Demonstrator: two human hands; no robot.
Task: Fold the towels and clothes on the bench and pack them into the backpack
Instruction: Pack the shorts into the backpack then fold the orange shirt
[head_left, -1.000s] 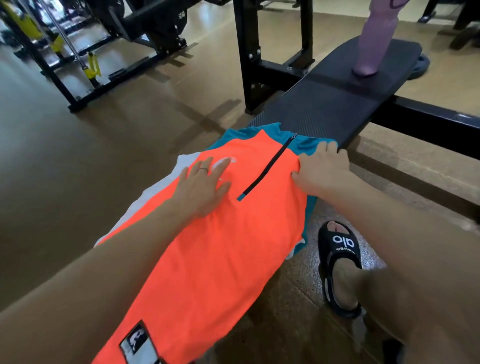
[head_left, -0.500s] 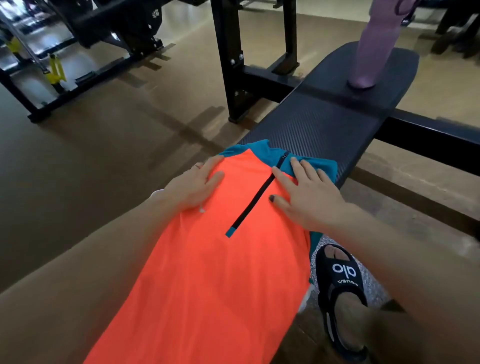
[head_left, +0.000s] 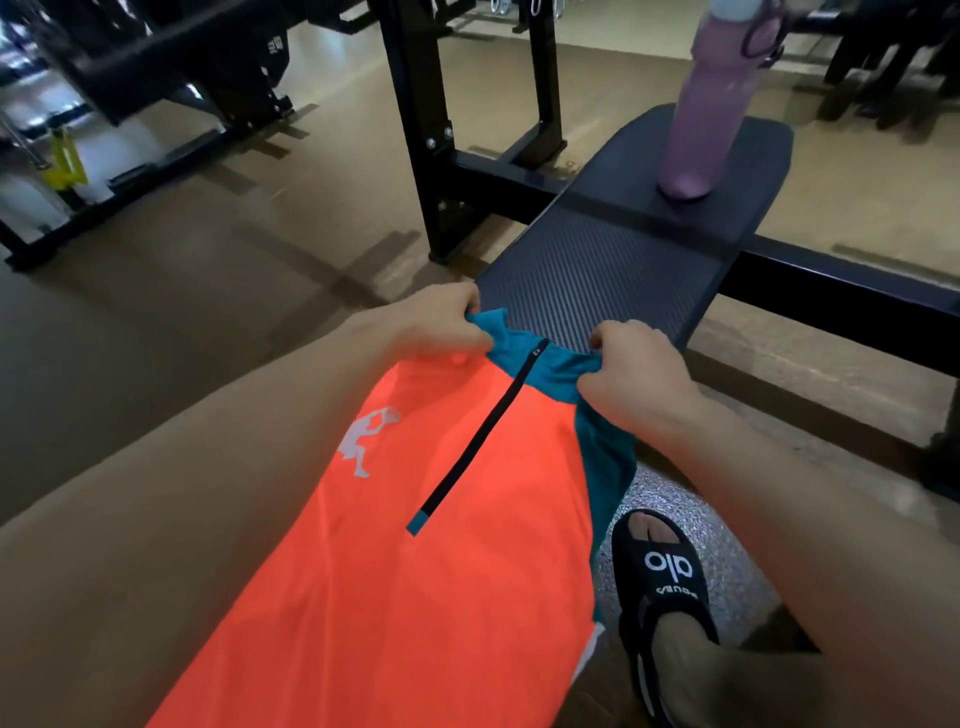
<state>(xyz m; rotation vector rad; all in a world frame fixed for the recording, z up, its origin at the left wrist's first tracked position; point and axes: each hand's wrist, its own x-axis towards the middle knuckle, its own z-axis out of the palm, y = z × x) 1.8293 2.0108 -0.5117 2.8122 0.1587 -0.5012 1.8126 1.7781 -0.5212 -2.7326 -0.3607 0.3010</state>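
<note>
An orange shirt (head_left: 415, 545) with a teal collar, a black zip and a grey figure print lies lengthwise on the dark bench (head_left: 613, 270). My left hand (head_left: 441, 325) pinches the teal collar at its left corner. My right hand (head_left: 634, 374) grips the collar's right side, where teal fabric bunches under the fingers. A thin white edge of another cloth (head_left: 592, 649) peeks out beneath the shirt at the lower right. No backpack is in view.
A tall pink bottle (head_left: 701, 114) stands on the far end of the bench. A black rack upright (head_left: 415, 119) rises just left of the bench. My foot in a black sandal (head_left: 660, 587) rests on the floor to the right. Gym equipment fills the far left.
Both hands were flat on the shirt's chest; they have slid forward to the collar and closed on it. The white cloth at the left is now hidden.
</note>
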